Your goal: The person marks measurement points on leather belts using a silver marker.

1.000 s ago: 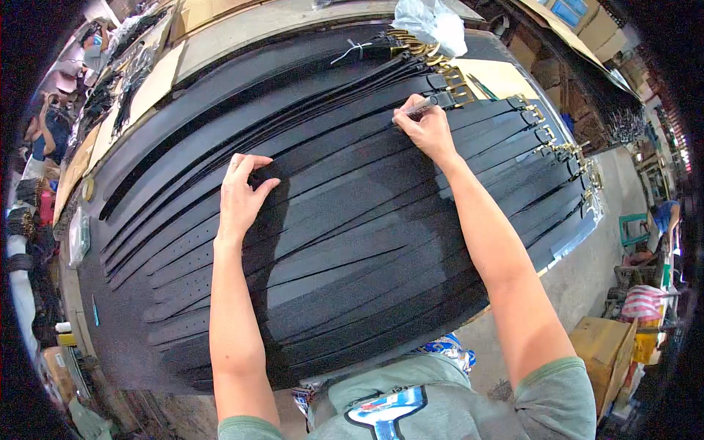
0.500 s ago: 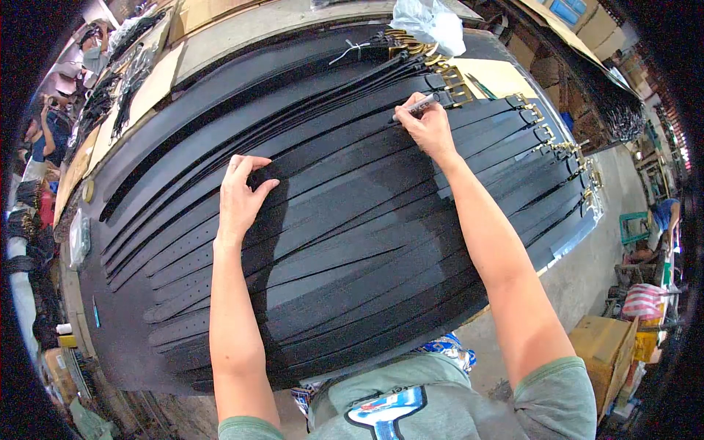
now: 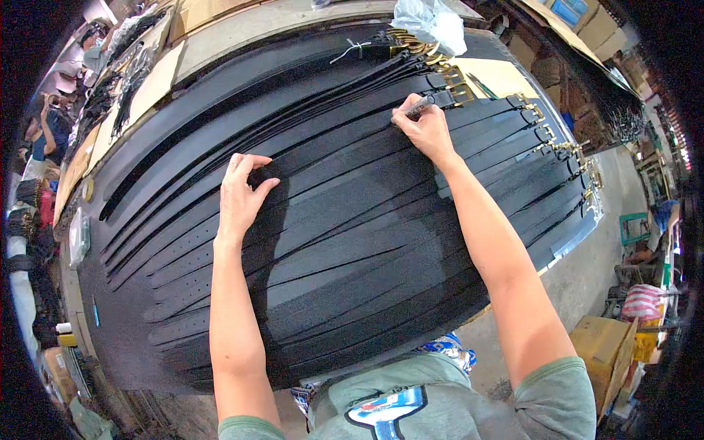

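Note:
Many black belts (image 3: 345,202) lie side by side across a dark work surface, their brass-coloured buckles (image 3: 529,111) at the right. My right hand (image 3: 428,133) grips a grey marker pen (image 3: 419,107) over one belt, a little left of its buckle. The pen's tip is hidden behind my fingers. My left hand (image 3: 242,192) rests with its fingertips at the belts, thumb and fingers apart and nothing held between them. Punched holes show in several belt ends (image 3: 180,293) at the lower left.
A clear plastic bag (image 3: 433,26) sits beside a bundle of buckled belts at the far edge. Yellowish card (image 3: 502,73) lies near the buckles, with a slim tool on it. A cardboard box (image 3: 601,348) stands on the floor at the right. Other people are at the far left and right.
My right hand has shifted very slightly left, and the marker pen's angle has changed a little. My left hand and the belts stay in place.

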`<control>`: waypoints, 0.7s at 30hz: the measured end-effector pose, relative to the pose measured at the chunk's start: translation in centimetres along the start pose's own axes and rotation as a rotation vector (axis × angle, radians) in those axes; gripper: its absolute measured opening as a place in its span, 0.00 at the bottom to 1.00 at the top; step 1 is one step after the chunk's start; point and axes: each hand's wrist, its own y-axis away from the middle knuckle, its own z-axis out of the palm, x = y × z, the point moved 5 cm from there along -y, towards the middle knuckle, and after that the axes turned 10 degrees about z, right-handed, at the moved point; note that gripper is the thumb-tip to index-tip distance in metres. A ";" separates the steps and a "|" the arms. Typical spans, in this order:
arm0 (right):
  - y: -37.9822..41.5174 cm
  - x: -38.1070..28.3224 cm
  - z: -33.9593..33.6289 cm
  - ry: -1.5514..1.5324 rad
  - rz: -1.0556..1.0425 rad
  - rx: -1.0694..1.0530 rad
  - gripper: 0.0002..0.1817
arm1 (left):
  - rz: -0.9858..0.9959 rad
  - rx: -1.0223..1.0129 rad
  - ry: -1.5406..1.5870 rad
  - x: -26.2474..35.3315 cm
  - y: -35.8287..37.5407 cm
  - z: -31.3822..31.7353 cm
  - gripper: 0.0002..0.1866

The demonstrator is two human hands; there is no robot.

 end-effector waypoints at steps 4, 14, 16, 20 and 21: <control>0.2 -0.4 -0.2 -0.025 -0.020 0.018 0.12 | 0.035 0.005 -0.025 -0.2 0.1 0.0 0.19; -0.5 -0.1 -2.9 -0.298 0.047 0.263 0.09 | 0.055 0.027 -0.019 -0.1 0.0 0.1 0.19; -0.3 -0.6 -3.0 -0.238 0.005 0.280 0.09 | 0.065 0.030 -0.018 -0.1 0.0 0.1 0.19; -0.1 -1.2 -2.5 -0.139 -0.049 0.261 0.10 | 0.074 0.030 -0.031 0.0 0.0 0.1 0.19; 0.0 -1.0 -2.3 -0.127 -0.047 0.246 0.10 | 0.074 0.029 -0.033 0.0 0.0 0.1 0.19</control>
